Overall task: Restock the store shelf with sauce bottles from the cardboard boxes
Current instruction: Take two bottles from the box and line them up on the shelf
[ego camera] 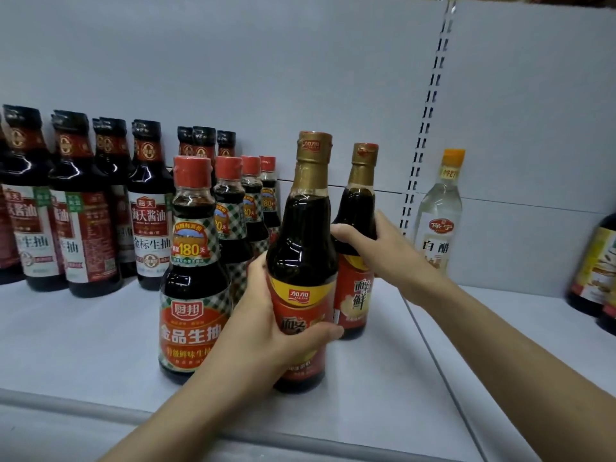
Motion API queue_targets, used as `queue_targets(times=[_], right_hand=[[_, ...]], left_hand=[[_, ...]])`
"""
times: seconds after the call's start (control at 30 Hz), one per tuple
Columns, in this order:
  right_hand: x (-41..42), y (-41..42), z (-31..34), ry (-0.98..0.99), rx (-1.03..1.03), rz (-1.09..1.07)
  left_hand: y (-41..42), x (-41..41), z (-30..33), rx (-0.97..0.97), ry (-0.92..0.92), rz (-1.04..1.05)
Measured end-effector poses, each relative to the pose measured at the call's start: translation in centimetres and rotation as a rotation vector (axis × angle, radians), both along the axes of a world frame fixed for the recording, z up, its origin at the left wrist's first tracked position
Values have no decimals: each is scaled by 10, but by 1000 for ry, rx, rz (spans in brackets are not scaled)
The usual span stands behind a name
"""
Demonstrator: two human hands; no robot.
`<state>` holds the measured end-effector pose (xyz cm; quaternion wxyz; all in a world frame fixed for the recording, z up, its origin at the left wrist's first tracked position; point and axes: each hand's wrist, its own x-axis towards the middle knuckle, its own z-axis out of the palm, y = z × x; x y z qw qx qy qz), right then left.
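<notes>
Both hands are on gold-capped sauce bottles, placing them on the shelf point(383, 378). The left hand point(266, 331) wraps the front bottle point(301, 255) near the front edge; the right hand point(383, 251) curls round the rear bottle point(358, 208) just behind. Next, I'd judge, both need squaring into a row beside the four red-capped bottles point(195, 261). One white vinegar bottle point(438, 211) stands apart, right.
</notes>
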<state>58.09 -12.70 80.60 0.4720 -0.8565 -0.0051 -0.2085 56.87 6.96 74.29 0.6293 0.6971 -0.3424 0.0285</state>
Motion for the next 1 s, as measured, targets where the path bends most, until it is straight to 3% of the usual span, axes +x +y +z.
queue_targets(times=[0.17,0.4,0.67,1.0], right_hand=[[29,-16,3,15,-105,-130],[36,-34,18,328,-289,-151],[37,-43,3,191,-281,-174],[45,-47,-8,132,-103,-225]], left_hand=[[4,3,0,103,-29,64],[-8,10,-4,112,14,64],[-40,20,-5,63,-2,71],[-40,27,-6,275,-100,133]])
